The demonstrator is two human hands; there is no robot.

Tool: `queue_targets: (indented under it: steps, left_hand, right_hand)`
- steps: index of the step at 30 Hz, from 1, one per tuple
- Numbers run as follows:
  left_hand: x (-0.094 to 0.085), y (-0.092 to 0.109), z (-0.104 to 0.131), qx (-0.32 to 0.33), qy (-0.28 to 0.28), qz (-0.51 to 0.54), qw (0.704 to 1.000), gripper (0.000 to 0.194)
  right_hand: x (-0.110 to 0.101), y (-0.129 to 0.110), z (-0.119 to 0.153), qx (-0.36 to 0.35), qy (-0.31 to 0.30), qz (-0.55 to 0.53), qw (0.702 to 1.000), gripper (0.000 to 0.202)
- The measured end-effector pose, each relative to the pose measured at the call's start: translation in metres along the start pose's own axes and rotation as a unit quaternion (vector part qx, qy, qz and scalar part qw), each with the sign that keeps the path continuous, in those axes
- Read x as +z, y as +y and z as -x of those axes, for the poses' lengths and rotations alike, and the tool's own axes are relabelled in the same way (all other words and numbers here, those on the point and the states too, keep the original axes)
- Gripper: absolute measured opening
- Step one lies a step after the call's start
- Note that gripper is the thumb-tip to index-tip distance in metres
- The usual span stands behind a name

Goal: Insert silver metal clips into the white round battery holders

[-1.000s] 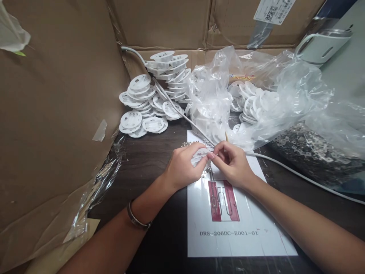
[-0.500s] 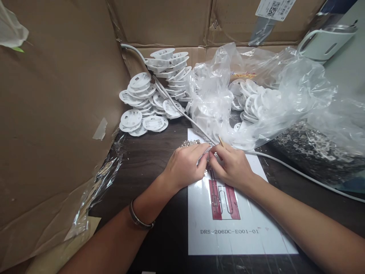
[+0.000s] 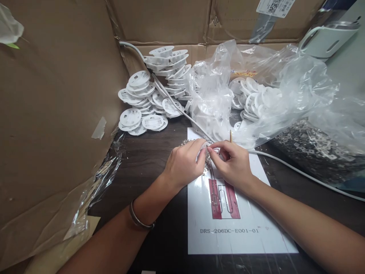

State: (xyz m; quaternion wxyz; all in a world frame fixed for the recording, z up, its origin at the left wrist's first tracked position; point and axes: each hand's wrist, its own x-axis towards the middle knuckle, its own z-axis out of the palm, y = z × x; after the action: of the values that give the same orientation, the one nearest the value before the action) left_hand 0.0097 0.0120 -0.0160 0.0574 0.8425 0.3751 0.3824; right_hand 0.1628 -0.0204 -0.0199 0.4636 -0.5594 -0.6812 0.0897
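White disc [image 3: 203,146] is held above the printed sheet [image 3: 242,241], pinched between thumb and fingers of the left hand [image 3: 184,163] and mostly hidden by them. Thumb and forefinger of the right hand [image 3: 236,163] are brought together at its edge; whether a small part is pinched there cannot be told. Judged light, stiff, probably smooth plastic; thin features could be snapped if squeezed hard, so hold is best taken by the rim. Similar round, flanged pieces are stacked behind [image 3: 154,122]. Shiny metal bits [image 3: 207,163] are heaped below; crinkled, clear film [image 3: 305,82] is noted beyond.
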Motion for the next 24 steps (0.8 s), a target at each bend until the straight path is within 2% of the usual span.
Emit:
queue_targets:
  steps: [3, 5, 8, 11, 15, 19, 24]
  left_hand:
    - [-0.002, 0.000, 0.000, -0.023, 0.002, -0.005, 1.000, 0.018]
    - [-0.005, -0.001, -0.001, -0.042, -0.006, 0.003, 0.999, 0.027]
    - [-0.009, -0.004, -0.004, -0.030, -0.039, 0.049, 0.998, 0.035]
    - [-0.012, -0.006, -0.006, -0.029, -0.065, 0.146, 0.987, 0.026]
    - [-0.015, -0.003, -0.009, -0.089, -0.090, 0.253, 0.959, 0.016]
    - [-0.015, 0.001, -0.010, -0.122, -0.088, 0.294, 0.944, 0.012]
    - [-0.011, 0.002, -0.009, -0.116, -0.084, 0.280, 0.949, 0.012]
  right_hand:
    - [-0.002, -0.003, 0.000, 0.015, 0.005, -0.040, 0.999, 0.008]
    - [-0.004, -0.003, 0.000, 0.022, 0.007, -0.080, 0.996, 0.007]
    - [-0.007, 0.002, -0.001, 0.063, -0.009, -0.165, 0.984, 0.007]
    - [-0.010, 0.012, -0.004, 0.136, -0.057, -0.285, 0.947, 0.011]
    - [-0.015, 0.024, -0.010, 0.191, -0.133, -0.416, 0.879, 0.016]
    - [-0.018, 0.029, -0.014, 0.201, -0.195, -0.434, 0.856, 0.016]
    - [-0.017, 0.028, -0.014, 0.195, -0.220, -0.410, 0.863, 0.016]
